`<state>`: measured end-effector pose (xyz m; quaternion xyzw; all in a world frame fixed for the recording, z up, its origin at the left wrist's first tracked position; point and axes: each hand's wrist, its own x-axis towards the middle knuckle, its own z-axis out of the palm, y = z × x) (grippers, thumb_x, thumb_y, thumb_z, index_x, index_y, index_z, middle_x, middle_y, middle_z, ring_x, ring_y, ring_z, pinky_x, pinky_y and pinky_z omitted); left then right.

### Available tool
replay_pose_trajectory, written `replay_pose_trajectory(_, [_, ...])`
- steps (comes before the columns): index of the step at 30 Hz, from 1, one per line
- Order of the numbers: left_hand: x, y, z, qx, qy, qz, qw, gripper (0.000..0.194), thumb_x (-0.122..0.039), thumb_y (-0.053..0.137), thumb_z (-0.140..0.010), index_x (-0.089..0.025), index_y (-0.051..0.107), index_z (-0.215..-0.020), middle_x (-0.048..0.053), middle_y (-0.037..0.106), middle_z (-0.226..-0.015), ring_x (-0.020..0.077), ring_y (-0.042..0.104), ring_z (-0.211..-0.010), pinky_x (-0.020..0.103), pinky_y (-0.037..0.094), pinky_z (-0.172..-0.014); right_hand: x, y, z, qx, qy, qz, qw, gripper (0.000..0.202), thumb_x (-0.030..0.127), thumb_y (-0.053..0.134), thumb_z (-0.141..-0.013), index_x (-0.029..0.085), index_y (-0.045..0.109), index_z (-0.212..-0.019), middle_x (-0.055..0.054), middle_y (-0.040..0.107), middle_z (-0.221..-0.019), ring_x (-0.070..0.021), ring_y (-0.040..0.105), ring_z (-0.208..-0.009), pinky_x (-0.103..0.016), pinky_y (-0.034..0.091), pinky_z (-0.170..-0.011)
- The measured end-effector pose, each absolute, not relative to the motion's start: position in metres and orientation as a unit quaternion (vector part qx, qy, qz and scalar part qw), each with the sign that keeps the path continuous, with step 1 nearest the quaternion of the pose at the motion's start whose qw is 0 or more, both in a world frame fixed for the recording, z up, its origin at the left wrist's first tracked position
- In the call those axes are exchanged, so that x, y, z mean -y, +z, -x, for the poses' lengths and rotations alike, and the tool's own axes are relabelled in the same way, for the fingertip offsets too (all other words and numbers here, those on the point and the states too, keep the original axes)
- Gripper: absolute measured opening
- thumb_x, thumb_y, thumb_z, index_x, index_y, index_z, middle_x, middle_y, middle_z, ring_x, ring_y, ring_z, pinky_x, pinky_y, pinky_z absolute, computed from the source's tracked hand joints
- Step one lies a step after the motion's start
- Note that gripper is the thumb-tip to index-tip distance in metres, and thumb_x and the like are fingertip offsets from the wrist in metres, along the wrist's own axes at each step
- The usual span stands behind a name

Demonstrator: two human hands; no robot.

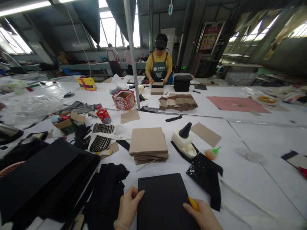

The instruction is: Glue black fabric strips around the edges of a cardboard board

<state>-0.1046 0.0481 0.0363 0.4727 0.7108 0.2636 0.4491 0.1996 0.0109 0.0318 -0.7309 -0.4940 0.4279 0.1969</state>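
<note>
A black rectangular panel (163,201) lies on the white table right in front of me. My left hand (128,206) has its fingers curled at the panel's left edge, thumb pressed on it. My right hand (203,214) is closed around a yellow-handled tool (193,203) over the right edge; the tool's working end is hidden. Beyond the panel stands a stack of beige boards (149,140). To its right are a white plastic bottle with a black cone top (183,140) and a black scrap with shiny spots (205,172).
Large black sheets (43,179) and black fabric pieces (105,191) crowd the left. A small orange container (211,154) sits at the right. Across the table a person in a green apron (159,65) handles boards beside a metal post (131,51).
</note>
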Motion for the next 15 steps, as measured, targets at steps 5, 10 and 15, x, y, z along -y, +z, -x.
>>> replay_pose_trajectory(5, [-0.056,0.035,0.101,-0.741,0.228,-0.507,0.378,0.032,-0.051,0.054,-0.075,-0.022,0.050,-0.063,-0.004,0.051,-0.056,0.0153,0.051,-0.059,0.027,0.041,-0.057,-0.015,0.020,-0.203,0.554,0.347,0.746,0.128,0.040,0.055,0.053,-0.077,0.021,0.064,-0.061,-0.006,0.069,-0.064,-0.0257,0.063,-0.065,-0.030,0.037,-0.058])
replay_pose_trajectory(10, [-0.059,0.039,0.106,-0.746,0.214,-0.520,0.357,0.035,-0.056,0.053,-0.077,-0.022,0.054,-0.072,-0.003,0.058,-0.061,0.0177,0.058,-0.061,0.030,0.047,-0.061,-0.015,0.025,-0.199,0.579,0.324,0.746,0.053,0.037,0.053,0.050,-0.082,0.022,0.060,-0.063,-0.009,0.068,-0.068,-0.0289,0.064,-0.070,-0.031,0.035,-0.058])
replay_pose_trajectory(15, [-0.046,0.034,0.100,-0.653,0.279,-0.683,0.170,0.033,-0.052,0.057,-0.080,-0.024,0.060,-0.097,0.004,0.069,-0.091,0.0197,0.067,-0.077,0.031,0.054,-0.067,-0.014,0.043,-0.210,0.589,0.296,0.746,0.097,0.037,0.050,0.039,-0.085,0.022,0.055,-0.067,-0.011,0.066,-0.073,-0.0277,0.062,-0.074,-0.033,0.039,-0.066])
